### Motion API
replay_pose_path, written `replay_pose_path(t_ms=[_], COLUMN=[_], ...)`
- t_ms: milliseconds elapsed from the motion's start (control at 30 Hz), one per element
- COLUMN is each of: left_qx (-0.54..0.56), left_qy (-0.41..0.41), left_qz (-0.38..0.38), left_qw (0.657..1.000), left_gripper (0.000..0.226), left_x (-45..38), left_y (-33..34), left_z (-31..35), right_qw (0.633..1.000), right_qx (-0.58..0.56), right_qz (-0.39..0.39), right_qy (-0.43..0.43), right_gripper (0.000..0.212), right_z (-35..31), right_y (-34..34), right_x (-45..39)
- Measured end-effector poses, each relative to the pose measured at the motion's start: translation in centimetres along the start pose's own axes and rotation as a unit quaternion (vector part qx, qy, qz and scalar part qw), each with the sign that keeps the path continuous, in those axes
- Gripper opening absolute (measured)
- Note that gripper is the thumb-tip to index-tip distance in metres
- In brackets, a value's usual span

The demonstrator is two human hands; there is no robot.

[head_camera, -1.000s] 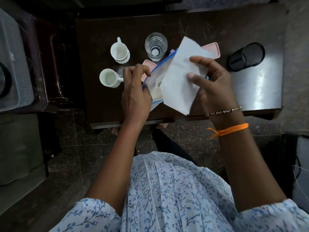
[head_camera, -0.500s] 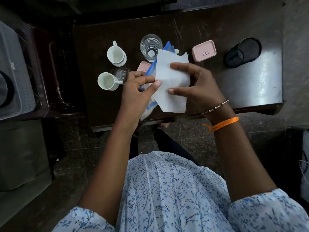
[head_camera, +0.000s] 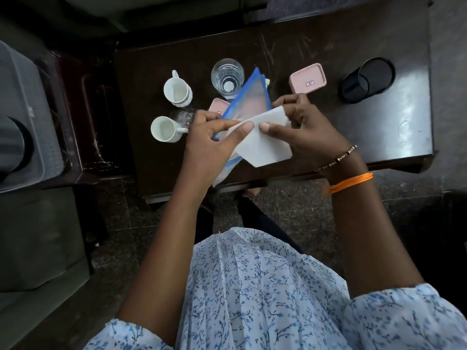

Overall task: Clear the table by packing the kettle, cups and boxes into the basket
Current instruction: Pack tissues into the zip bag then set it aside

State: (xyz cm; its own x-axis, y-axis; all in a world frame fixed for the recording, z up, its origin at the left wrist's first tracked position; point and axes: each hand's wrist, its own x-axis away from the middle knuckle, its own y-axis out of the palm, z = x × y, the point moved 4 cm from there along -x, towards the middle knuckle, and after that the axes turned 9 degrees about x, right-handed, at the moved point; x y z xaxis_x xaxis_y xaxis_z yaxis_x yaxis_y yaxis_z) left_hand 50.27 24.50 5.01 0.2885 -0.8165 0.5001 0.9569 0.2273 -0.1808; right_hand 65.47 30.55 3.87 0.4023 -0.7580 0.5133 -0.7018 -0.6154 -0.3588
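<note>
Over the dark table, my left hand and my right hand both pinch a folded white paper. A blue-edged clear pouch rises behind the paper, its lower part held under my left hand. Two white cups stand at the left. A pink box lies to the right of a water glass. A second pink box is mostly hidden by the pouch.
A black mesh holder lies on its side at the table's right. A grey plastic bin sits on a dark stand to the left. The floor is below the table's near edge.
The white paper has been folded from a large open sheet into a smaller rectangle. Both hands have come together on it, and the pouch now shows behind it.
</note>
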Motion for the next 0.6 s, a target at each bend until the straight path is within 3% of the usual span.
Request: replay_pose_path(t_ms=[167,300,467,600], left_qx=[-0.001,0.086,0.161,0.214], left_qy=[-0.005,-0.04,-0.081,-0.088], left_qz=[-0.007,0.04,0.07,0.077], left_qw=[1.0,0.995,0.981,0.97], left_gripper=[0.011,0.009,0.009,0.035], left_x=[-0.6,-1.2,-1.6,-2.0], left_y=[1.7,2.2,2.4,2.4], left_z=[0.0,-0.1,0.3,0.8], right_qw=[0.999,0.996,0.993,0.975], right_qx=[0.018,0.05,-0.011,-0.104], right_qz=[0.029,0.074,0.114,0.174], right_qy=[0.005,0.016,-0.017,-0.095], right_gripper=[0.017,0.038,0.029,0.022], right_z=[0.2,0.5,-0.3,-1.5], right_y=[-1.3,-2.5,-3.7,-4.0], right_x=[-0.3,-0.1,0.2,-0.1])
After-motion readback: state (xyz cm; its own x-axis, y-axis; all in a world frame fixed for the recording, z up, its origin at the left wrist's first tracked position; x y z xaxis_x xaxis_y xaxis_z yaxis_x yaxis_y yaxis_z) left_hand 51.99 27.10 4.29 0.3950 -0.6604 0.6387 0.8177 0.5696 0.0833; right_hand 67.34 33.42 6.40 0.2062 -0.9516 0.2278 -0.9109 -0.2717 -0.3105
